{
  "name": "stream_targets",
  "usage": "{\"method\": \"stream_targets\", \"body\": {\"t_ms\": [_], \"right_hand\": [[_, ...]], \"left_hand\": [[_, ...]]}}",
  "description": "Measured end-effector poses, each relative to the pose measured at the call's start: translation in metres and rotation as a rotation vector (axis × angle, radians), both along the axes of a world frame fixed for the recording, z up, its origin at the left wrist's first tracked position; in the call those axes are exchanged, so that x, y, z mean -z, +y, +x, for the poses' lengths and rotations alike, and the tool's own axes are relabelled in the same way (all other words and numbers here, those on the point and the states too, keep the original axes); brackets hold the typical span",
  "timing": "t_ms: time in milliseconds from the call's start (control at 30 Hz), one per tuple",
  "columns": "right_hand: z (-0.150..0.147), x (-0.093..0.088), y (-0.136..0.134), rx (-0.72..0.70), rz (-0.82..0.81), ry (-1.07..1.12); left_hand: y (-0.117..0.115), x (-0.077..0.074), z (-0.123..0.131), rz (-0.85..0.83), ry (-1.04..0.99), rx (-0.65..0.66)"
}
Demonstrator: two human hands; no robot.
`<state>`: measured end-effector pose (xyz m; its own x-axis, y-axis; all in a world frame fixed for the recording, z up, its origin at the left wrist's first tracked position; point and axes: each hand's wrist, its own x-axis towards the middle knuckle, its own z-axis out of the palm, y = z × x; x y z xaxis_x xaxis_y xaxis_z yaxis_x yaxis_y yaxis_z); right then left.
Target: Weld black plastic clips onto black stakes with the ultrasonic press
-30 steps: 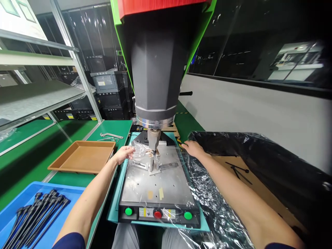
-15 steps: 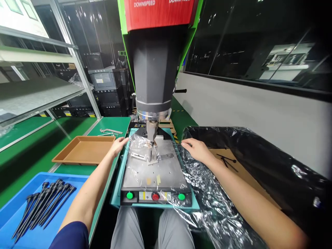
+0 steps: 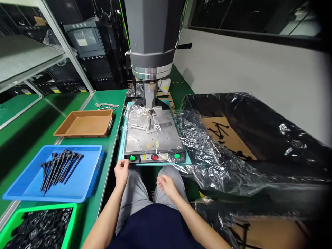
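Observation:
My left hand [image 3: 121,172] is at the front left corner of the press base, its fingers curled in close to the left green button [image 3: 132,158]. Nothing shows in it. My right hand [image 3: 166,185] hovers over my lap with its fingers bent together, and I see nothing in them. Ahead of both hands is the press's metal plate [image 3: 137,143]. A slim black part [image 3: 150,113] seems to stand in the fixture under the press head [image 3: 149,93]; clear plastic film partly veils it. A red button [image 3: 154,157] and the right green button [image 3: 177,156] sit on the front panel.
On the left bench are a brown tray [image 3: 85,135], a blue tray [image 3: 31,193] with several black stems, and a green bin [image 3: 75,221] full of small black parts. At right, a plastic-lined box [image 3: 275,135] holds black stems on cardboard. Wrenches [image 3: 107,105] lie at the back.
Both hands have come back from the plate's sides toward my lap, the left to the front corner. The view has tilted down, bringing the green bin and a lower right box into sight.

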<state>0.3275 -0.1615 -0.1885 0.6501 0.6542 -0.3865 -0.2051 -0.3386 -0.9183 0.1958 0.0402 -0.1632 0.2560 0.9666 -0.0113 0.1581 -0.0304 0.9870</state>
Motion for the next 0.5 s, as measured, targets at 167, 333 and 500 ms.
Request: {"method": "stream_targets", "body": {"t_ms": [167,333,500], "right_hand": [[0.069,0.052,-0.016,0.415,-0.075,-0.232],[0.111,0.055,-0.015,0.461,-0.04,-0.344],[0.12,0.061,-0.004,0.456,0.021,-0.328]], "left_hand": [[0.001,0.027,-0.006,-0.012,0.224,0.112],[0.011,0.026,0.007,-0.01,0.284,0.093],[0.016,0.026,0.014,-0.023,0.297,0.071]]}}
